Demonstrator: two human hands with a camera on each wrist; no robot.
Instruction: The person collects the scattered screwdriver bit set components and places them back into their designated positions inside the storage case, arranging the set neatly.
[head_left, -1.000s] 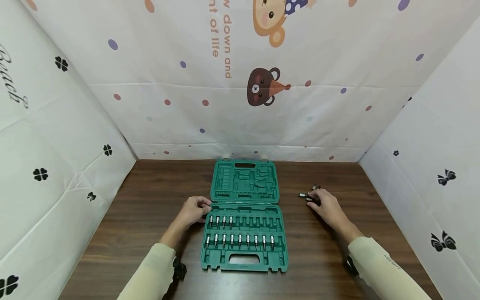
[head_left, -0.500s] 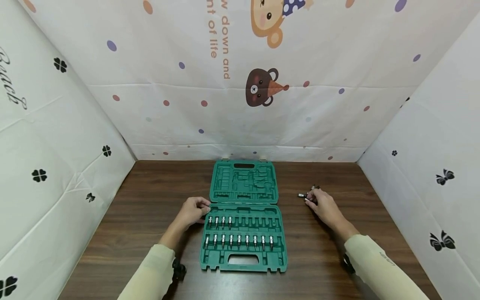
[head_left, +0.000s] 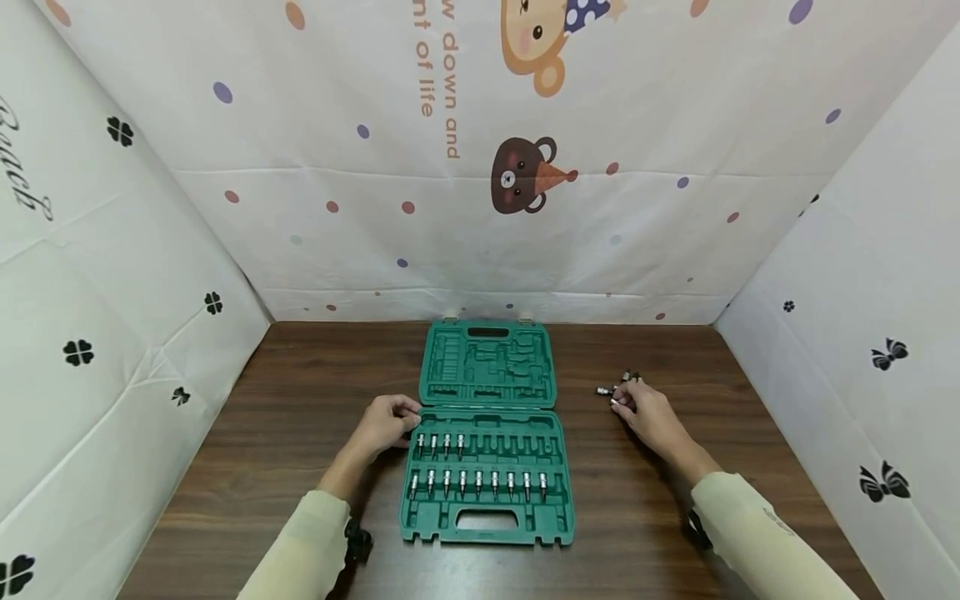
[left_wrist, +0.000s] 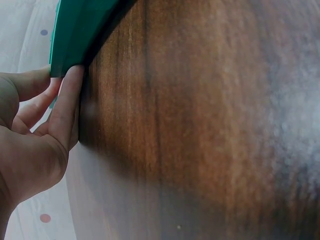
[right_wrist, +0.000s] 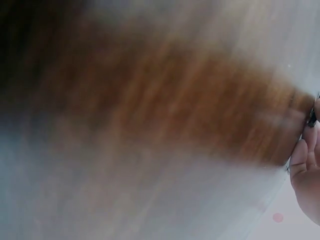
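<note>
A green plastic tool case [head_left: 487,463] lies opened flat on the table, its lid [head_left: 489,362] folded back toward the wall. Silver-topped bit sockets [head_left: 478,482] fill the front row and the left part of the row behind it. My left hand [head_left: 381,422] pinches the case's left edge near the hinge; in the left wrist view, thumb and fingers meet around the green corner [left_wrist: 67,55]. To the right of the case, my right hand [head_left: 651,414] pinches a small bit socket [head_left: 614,402], mostly hidden by thumb and fingers. Loose bit sockets [head_left: 603,391] lie right beside the fingertips.
The brown wooden table [head_left: 322,367] carries the case and the loose pieces. A patterned white sheet [head_left: 360,242] rises behind the table, with white side walls [head_left: 847,333] at left and right. The case's right half-row has vacant slots [head_left: 517,443].
The right fingers have closed on a bit socket among the loose ones and shifted slightly left. My left hand keeps its hold on the case edge.
</note>
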